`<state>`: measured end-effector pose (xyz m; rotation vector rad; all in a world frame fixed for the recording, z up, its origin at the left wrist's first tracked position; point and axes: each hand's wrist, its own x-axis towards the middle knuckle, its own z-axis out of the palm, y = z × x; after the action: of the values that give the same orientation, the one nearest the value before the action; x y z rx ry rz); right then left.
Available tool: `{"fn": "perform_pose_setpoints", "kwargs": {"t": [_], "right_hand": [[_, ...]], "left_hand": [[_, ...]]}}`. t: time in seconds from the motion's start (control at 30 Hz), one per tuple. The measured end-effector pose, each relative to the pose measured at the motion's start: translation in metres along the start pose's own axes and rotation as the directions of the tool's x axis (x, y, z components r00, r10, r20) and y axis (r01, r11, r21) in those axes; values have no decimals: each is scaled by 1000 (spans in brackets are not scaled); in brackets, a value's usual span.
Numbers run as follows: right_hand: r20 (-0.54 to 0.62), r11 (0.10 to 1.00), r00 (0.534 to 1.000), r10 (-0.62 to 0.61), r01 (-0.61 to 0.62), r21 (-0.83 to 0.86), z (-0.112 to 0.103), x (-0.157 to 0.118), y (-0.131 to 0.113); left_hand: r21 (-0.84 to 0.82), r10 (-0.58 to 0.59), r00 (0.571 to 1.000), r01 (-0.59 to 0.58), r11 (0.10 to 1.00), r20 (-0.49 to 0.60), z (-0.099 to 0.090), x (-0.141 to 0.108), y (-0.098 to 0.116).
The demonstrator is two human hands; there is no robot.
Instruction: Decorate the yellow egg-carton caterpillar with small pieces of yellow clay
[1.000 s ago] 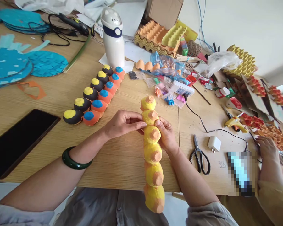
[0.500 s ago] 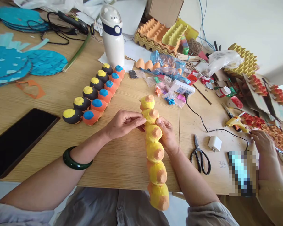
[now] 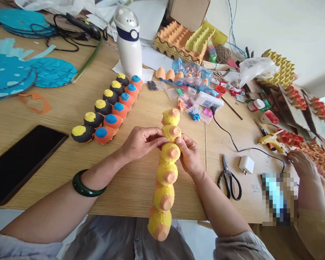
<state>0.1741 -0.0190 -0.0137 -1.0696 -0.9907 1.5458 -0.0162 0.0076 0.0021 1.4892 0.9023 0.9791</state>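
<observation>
I log one yellow egg-carton strip [image 3: 170, 152] of six cups, each with a bare orange-brown tip, held lengthwise near the middle of the wooden table [image 3: 141, 195]. Its near end overhangs the table's near edge and leans left. I assess it as moulded pulp: light, fairly stiff along its length but crushable at the cups, with a dry, grippy surface. I would take hold on the cup flanks or the narrow necks between cups, not the tips. The left hand [image 3: 142, 143] has its fingers laid close together, tips pressed against the left side of the second cup from the far end; I cannot tell where its thumb bears. The right hand [image 3: 189, 156] is curled, its thumb pressed near the neck between the second and third cups, gripping the strip from the right. One green bangle [image 3: 88, 187] sits on the left wrist. To the far left lie two six-cup strips side by side, touching: one black strip [image 3: 112, 99] with yellow tops and one orange strip [image 3: 120, 112] with blue tops. I count one pair of black-handled scissors [image 3: 229, 178], one yellow glue gun [image 3: 269, 141] and one dark phone [image 3: 21, 164]. At right, a second person's hand [image 3: 300, 169] is near a heap of orange-red carton pieces [image 3: 316, 159].
</observation>
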Motion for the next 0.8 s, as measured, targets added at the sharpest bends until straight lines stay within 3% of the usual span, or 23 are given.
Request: {"fn": "perform_pose_setpoints", "kwargs": {"t": [0.2, 0.3, 0.57, 0.8], "right_hand": [[-42, 998, 998, 41, -39, 45, -1, 4, 0], [-25, 1000, 999, 29, -29, 4, -2, 3, 0], [6, 998, 1000, 4, -4, -61, 6, -1, -3], [-5, 998, 999, 36, -36, -53, 5, 1, 0]], "left_hand": [[-198, -82, 989, 105, 975, 123, -2, 2, -1], [-244, -125, 983, 156, 957, 135, -4, 4, -4], [-165, -225, 969, 240, 957, 102, -5, 6, -7], [-148, -218, 974, 224, 963, 59, -4, 5, -5]]}}
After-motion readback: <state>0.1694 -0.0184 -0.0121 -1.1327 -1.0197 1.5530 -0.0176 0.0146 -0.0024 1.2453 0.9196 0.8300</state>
